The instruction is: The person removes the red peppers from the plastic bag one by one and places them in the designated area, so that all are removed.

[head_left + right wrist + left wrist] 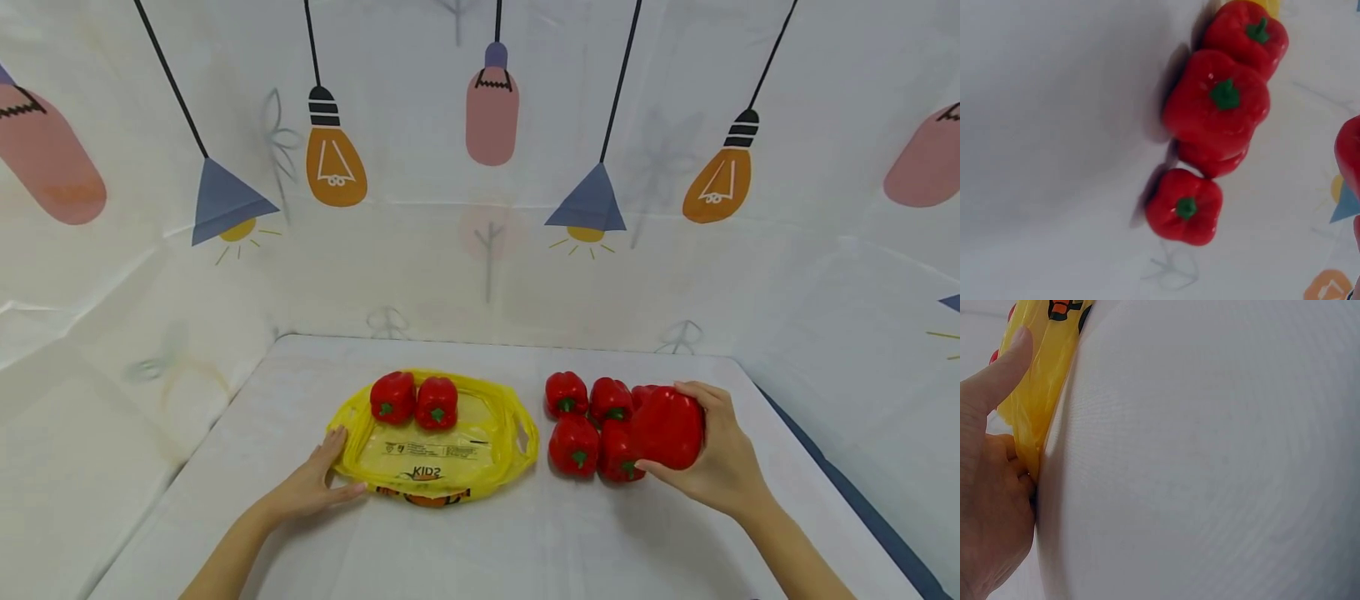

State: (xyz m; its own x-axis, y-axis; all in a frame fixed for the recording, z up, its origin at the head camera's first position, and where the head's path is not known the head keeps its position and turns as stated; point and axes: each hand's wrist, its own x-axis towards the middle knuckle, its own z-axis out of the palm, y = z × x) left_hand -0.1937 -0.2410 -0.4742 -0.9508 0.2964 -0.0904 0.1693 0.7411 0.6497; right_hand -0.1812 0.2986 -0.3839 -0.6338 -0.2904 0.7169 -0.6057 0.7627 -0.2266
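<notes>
A yellow plastic bag (427, 454) with printed letters lies flattened, its rim spread. Two red bell peppers (393, 398) sit side by side at its far left part. At the bag's left end, my left hand (315, 479) holds the edge; in the left wrist view the thumb (1013, 365) lies against the yellow plastic and the other fingers curl by its lower edge. My right hand (716, 454) grips a red bell pepper (667, 427), raised near the group on the right. Part of that pepper (1350, 153) shows at the right wrist view's edge.
Several more red bell peppers (574, 446) with green stems stand close together right of the bag, partly behind the held one. The white-covered table (465, 550) meets a hanging cloth (420, 267) printed with lamps at the back and sides.
</notes>
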